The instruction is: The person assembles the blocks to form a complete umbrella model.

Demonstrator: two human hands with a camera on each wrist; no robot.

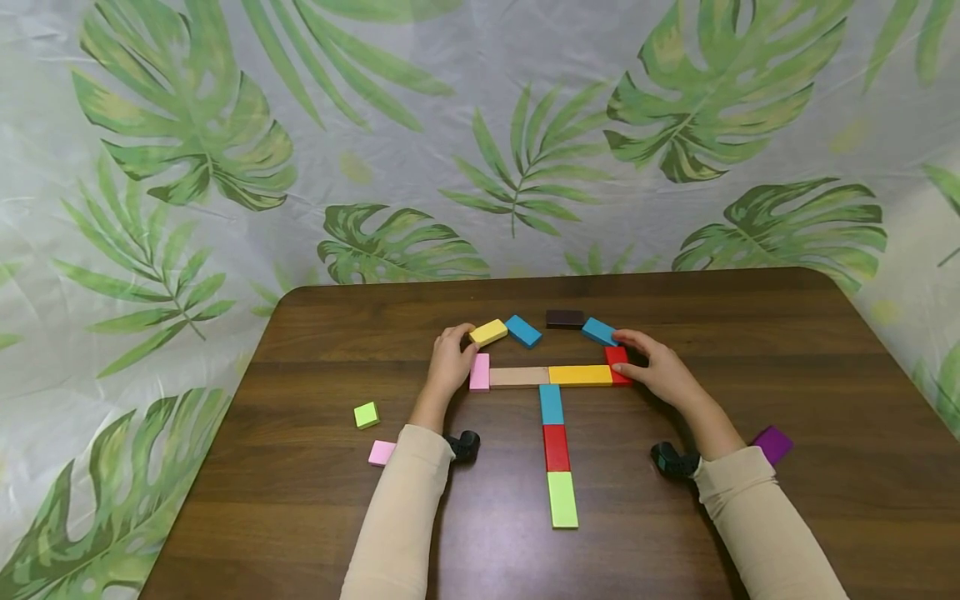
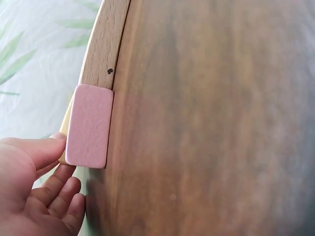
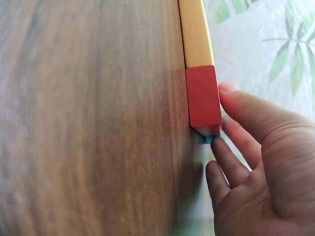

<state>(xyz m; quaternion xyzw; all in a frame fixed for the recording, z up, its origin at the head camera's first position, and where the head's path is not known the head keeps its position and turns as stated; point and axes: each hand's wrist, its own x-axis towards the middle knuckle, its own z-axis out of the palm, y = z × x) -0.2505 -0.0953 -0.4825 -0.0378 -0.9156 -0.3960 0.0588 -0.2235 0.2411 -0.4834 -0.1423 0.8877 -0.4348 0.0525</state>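
Observation:
At the far side, my left hand (image 1: 447,364) pinches the left end of a yellow block (image 1: 489,332) between thumb and forefinger. A pink block (image 2: 91,126) lies just in front of that thumb, joined to a wooden-coloured block (image 1: 519,377). My right hand (image 1: 660,369) has its forefinger at the end of a blue block (image 1: 599,332). The right thumb is beside a red block (image 3: 204,96), its other fingers loosely bent. An orange-yellow block (image 1: 580,376) runs from the red one to the wooden-coloured one.
Between the two hands lie another blue block (image 1: 523,331) and a dark brown block (image 1: 565,319). A column of blue, red and green blocks (image 1: 562,500) runs toward me. Loose on the brown table (image 1: 300,533) are a green block (image 1: 366,415), a pink one (image 1: 381,452) and a purple one (image 1: 773,445).

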